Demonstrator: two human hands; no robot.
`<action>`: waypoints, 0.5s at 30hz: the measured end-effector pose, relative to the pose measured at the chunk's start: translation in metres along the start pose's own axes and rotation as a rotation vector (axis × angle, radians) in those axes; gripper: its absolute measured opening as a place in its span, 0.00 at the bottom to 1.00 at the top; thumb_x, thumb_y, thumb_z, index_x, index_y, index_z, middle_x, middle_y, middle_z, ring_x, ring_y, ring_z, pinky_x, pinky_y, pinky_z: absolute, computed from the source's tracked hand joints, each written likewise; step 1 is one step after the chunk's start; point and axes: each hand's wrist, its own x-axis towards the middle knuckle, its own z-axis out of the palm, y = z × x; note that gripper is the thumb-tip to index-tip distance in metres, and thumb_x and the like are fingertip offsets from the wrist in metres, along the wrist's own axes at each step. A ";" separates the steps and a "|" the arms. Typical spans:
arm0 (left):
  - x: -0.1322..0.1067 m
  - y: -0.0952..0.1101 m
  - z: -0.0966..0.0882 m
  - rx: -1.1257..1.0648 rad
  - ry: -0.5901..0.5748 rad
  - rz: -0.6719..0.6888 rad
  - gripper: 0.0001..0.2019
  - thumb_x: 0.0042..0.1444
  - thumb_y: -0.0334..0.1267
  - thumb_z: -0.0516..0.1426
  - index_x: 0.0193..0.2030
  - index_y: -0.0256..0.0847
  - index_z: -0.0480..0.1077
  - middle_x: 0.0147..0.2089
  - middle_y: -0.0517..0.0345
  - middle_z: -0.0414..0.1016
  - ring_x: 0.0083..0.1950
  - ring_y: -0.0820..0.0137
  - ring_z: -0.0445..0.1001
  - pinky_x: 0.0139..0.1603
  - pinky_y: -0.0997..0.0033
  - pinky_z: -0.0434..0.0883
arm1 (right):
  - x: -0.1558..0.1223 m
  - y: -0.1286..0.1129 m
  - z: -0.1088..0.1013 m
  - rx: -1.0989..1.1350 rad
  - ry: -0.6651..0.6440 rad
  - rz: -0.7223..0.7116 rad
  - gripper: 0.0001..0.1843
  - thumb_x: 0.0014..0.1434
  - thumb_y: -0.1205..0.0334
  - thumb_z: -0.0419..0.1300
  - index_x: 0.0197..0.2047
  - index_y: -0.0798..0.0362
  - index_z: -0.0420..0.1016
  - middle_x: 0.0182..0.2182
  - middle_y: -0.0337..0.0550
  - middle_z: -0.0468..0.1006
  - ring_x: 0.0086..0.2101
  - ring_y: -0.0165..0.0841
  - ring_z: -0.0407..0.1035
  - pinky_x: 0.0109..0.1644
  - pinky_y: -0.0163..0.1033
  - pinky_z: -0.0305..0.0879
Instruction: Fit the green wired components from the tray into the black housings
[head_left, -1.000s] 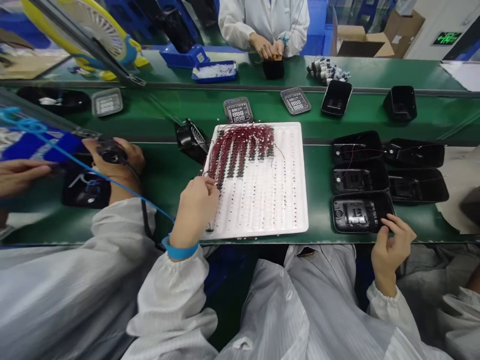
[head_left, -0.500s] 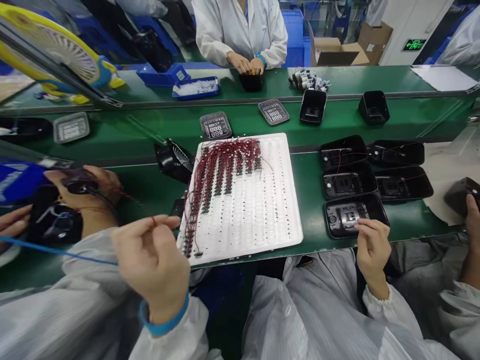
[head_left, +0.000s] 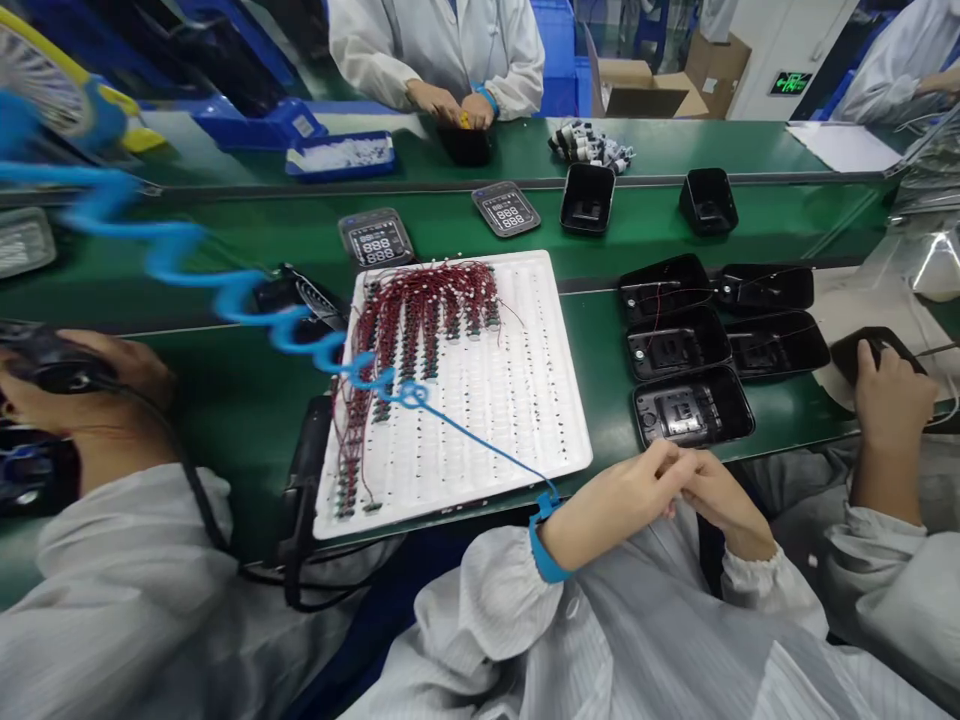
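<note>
My left hand (head_left: 611,505), with a blue wrist strap (head_left: 546,545) on the wrist, has met my right hand (head_left: 724,498) in front of my lap. Both have bent fingers pressed together at the tips. Whatever may be between them is hidden. Just beyond the fingertips, an open black plastic housing (head_left: 724,408) lies at the bench edge, apart from or barely behind the hands. A coiled blue cord (head_left: 281,325) runs from the strap to the upper left. Left of the hands sits a white foam tray (head_left: 487,440) with rows of small parts on red-and-black wires (head_left: 397,320).
Several more black housings (head_left: 679,345) stand behind the nearest one, some with thin wires. Display panels (head_left: 506,208) lie beyond the tray. A black elongated thing (head_left: 307,470) with a cable lies at the tray's left. Co-workers' hands (head_left: 892,390) are at both sides and across the bench.
My left hand has swung right, from beside the left co-worker to my right hand. My right hand has drawn back from the near housing. The blue cord now stretches across the tray.
</note>
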 end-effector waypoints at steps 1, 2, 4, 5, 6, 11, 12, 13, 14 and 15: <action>0.001 0.000 0.000 0.058 0.001 0.011 0.16 0.64 0.26 0.51 0.57 0.40 0.65 0.49 0.46 0.75 0.34 0.65 0.79 0.31 0.67 0.79 | 0.002 0.011 0.004 -0.012 -0.011 0.016 0.34 0.69 0.39 0.37 0.43 0.50 0.78 0.28 0.42 0.56 0.27 0.27 0.40 0.38 0.51 0.43; 0.002 0.001 0.000 0.105 -0.003 0.023 0.17 0.64 0.26 0.52 0.59 0.39 0.63 0.50 0.45 0.74 0.33 0.66 0.78 0.29 0.68 0.78 | 0.003 0.012 0.005 -0.001 -0.003 0.026 0.34 0.69 0.38 0.38 0.43 0.50 0.79 0.27 0.41 0.55 0.27 0.27 0.39 0.38 0.51 0.42; 0.005 0.002 -0.001 0.174 -0.017 0.046 0.16 0.65 0.27 0.54 0.58 0.40 0.62 0.49 0.48 0.73 0.33 0.69 0.78 0.31 0.72 0.77 | 0.001 -0.010 -0.002 0.102 0.051 0.036 0.34 0.67 0.34 0.42 0.39 0.49 0.78 0.25 0.39 0.53 0.27 0.26 0.38 0.37 0.49 0.43; 0.007 0.002 -0.001 0.184 -0.024 0.053 0.15 0.66 0.29 0.55 0.58 0.40 0.62 0.49 0.50 0.73 0.35 0.70 0.78 0.34 0.73 0.78 | -0.002 -0.032 -0.008 0.210 0.038 0.040 0.34 0.66 0.31 0.44 0.36 0.49 0.78 0.23 0.38 0.52 0.26 0.26 0.38 0.36 0.47 0.43; 0.008 0.002 -0.001 0.167 -0.026 0.056 0.15 0.67 0.31 0.56 0.58 0.41 0.62 0.50 0.50 0.73 0.39 0.69 0.79 0.38 0.73 0.79 | -0.009 -0.059 -0.015 0.347 0.019 0.040 0.34 0.64 0.29 0.45 0.33 0.49 0.77 0.21 0.37 0.51 0.25 0.25 0.39 0.34 0.45 0.44; 0.006 -0.006 0.007 -0.129 0.086 -0.108 0.17 0.67 0.39 0.59 0.60 0.41 0.64 0.54 0.46 0.73 0.56 0.63 0.79 0.58 0.64 0.79 | -0.070 -0.202 -0.030 0.890 -0.619 0.049 0.33 0.59 0.28 0.58 0.26 0.51 0.78 0.13 0.34 0.60 0.16 0.26 0.52 0.23 0.36 0.54; 0.004 -0.008 0.010 -0.208 0.098 -0.172 0.15 0.68 0.39 0.58 0.59 0.41 0.65 0.53 0.47 0.74 0.55 0.63 0.79 0.58 0.63 0.79 | -0.082 -0.219 -0.030 1.015 -0.819 0.067 0.30 0.60 0.32 0.61 0.29 0.53 0.81 0.15 0.37 0.67 0.17 0.27 0.58 0.24 0.37 0.59; 0.001 -0.009 0.014 -0.294 0.089 -0.239 0.12 0.69 0.39 0.57 0.57 0.41 0.66 0.51 0.49 0.76 0.52 0.64 0.80 0.55 0.64 0.80 | -0.090 -0.231 -0.030 1.072 -0.850 0.102 0.27 0.59 0.35 0.63 0.30 0.53 0.82 0.19 0.40 0.74 0.21 0.30 0.66 0.27 0.37 0.64; -0.002 -0.010 0.018 -0.382 0.066 -0.308 0.08 0.70 0.38 0.55 0.53 0.41 0.68 0.48 0.51 0.77 0.47 0.66 0.81 0.49 0.66 0.80 | -0.096 -0.238 -0.030 1.111 -0.886 0.122 0.24 0.60 0.39 0.65 0.32 0.53 0.82 0.23 0.42 0.79 0.24 0.31 0.71 0.31 0.37 0.68; -0.004 -0.010 0.022 -0.462 0.035 -0.379 0.05 0.70 0.36 0.53 0.49 0.41 0.69 0.44 0.54 0.78 0.41 0.68 0.81 0.43 0.69 0.80 | -0.099 -0.241 -0.030 1.107 -0.880 0.125 0.20 0.61 0.43 0.65 0.33 0.53 0.83 0.27 0.43 0.82 0.28 0.32 0.74 0.34 0.38 0.70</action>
